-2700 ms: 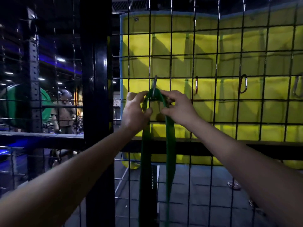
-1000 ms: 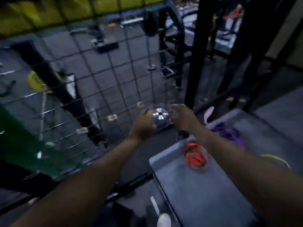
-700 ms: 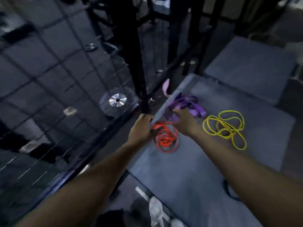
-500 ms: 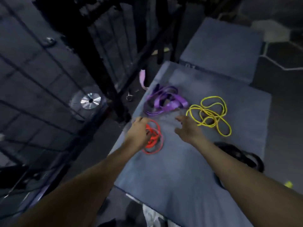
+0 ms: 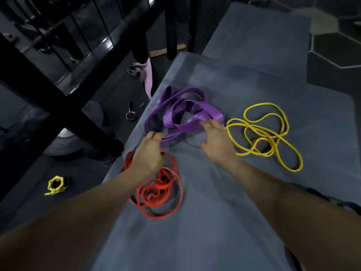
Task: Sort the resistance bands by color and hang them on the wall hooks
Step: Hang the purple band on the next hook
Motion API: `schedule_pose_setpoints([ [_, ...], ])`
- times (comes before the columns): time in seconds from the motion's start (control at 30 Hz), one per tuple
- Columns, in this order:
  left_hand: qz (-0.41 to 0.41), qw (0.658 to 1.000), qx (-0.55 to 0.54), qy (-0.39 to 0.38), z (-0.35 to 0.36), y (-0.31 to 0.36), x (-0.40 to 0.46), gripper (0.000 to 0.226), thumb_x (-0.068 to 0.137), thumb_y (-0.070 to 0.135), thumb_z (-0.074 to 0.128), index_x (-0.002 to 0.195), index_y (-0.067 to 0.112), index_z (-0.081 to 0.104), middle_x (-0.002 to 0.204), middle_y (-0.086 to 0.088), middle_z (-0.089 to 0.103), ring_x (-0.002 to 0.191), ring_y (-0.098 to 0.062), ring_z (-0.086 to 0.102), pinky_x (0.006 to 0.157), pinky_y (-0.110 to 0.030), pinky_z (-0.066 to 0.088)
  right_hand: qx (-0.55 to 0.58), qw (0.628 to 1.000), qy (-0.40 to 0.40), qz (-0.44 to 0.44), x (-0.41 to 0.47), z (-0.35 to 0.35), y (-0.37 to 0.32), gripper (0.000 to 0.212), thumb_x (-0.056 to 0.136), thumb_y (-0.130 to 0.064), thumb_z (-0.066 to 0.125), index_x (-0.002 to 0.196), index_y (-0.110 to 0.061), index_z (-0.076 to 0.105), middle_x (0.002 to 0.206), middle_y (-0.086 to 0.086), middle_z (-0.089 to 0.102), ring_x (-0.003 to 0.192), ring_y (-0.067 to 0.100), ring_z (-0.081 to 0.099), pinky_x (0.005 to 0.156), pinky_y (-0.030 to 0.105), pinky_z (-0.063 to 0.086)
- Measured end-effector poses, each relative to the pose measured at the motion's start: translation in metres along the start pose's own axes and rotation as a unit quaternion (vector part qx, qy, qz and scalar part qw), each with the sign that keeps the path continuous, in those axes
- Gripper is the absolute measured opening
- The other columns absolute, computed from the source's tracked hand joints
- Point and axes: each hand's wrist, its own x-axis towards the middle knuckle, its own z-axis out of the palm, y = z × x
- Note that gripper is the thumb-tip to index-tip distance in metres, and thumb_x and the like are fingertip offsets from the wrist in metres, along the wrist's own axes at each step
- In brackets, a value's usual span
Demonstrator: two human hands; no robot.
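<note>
- left hand [image 5: 149,155] over the top of the red band [image 5: 159,189] coil; fingertips at the near edge of the purple band [image 5: 183,114]; fingers curled, can't tell if they're pinching it
- right hand [image 5: 216,141] fingers extended, relaxed, tips touching the purple band's right loop
- purple, red and yellow band [image 5: 263,133] lie as separate piles on the grey mat [image 5: 214,231]; yellow just right of the right hand
- off the mat, left: black rack frame [image 5: 58,106], weight plate [image 5: 64,141], small yellow collar [image 5: 55,184]
</note>
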Motion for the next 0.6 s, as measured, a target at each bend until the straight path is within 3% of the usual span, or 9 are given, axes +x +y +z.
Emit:
schedule_pose_setpoints([
  [0.2, -0.004, 0.996, 0.085, 0.027, 0.031, -0.021, 0.049, 0.054, 0.083, 0.018, 0.059, 0.134, 0.017, 0.042, 0.134, -0.005, 0.042, 0.126, -0.028, 0.039, 0.101, -0.041, 0.036, -0.071, 0.989, 0.108, -0.070, 0.040, 0.036, 0.007, 0.074, 0.076, 0.001, 0.050, 0.146, -0.013, 0.028, 0.149, 0.009, 0.030, 0.135, 0.031, 0.030, 0.113, 0.038, 0.026],
  [0.3, -0.006, 0.989, 0.143, 0.031, 0.046, -0.027, 0.054, 0.049, 0.086, 0.026, 0.057, 0.133, 0.021, 0.043, 0.130, -0.004, 0.046, 0.125, -0.025, 0.039, 0.102, -0.039, 0.033, -0.090, 0.986, 0.134, -0.050, 0.050, 0.040, 0.013, 0.065, 0.084, -0.001, 0.044, 0.145, -0.018, 0.031, 0.137, 0.012, 0.038, 0.120, 0.035, 0.037, 0.105, 0.042, 0.034],
  [0.37, 0.001, 0.984, 0.172, 0.051, 0.048, -0.027, 0.054, 0.040, 0.088, 0.025, 0.055, 0.127, 0.022, 0.049, 0.124, -0.005, 0.051, 0.121, -0.026, 0.043, 0.101, -0.037, 0.032, -0.075, 0.991, 0.110, -0.012, 0.051, 0.042, 0.019, 0.047, 0.088, -0.007, 0.042, 0.135, -0.014, 0.043, 0.129, 0.012, 0.038, 0.119, 0.033, 0.034, 0.100, 0.043, 0.036],
  [0.47, 0.000, 0.989, 0.134, 0.064, 0.037, -0.016, 0.053, 0.027, 0.089, 0.018, 0.055, 0.115, 0.020, 0.061, 0.117, -0.007, 0.059, 0.114, -0.027, 0.049, 0.097, -0.035, 0.033, -0.034, 0.995, 0.087, 0.029, 0.043, 0.037, 0.025, 0.027, 0.089, -0.011, 0.047, 0.114, -0.006, 0.055, 0.124, 0.014, 0.037, 0.118, 0.032, 0.032, 0.099, 0.041, 0.035],
  [0.6, 0.032, 0.996, 0.022, 0.075, -0.007, 0.008, 0.042, 0.025, 0.088, 0.010, 0.055, 0.111, 0.014, 0.065, 0.112, -0.008, 0.060, 0.110, -0.028, 0.053, 0.092, -0.033, 0.040, -0.006, 0.994, 0.112, 0.015, 0.020, -0.003, 0.018, 0.029, 0.083, -0.016, 0.063, 0.111, -0.011, 0.061, 0.121, 0.015, 0.038, 0.115, 0.034, 0.036, 0.099, 0.030, 0.024],
])
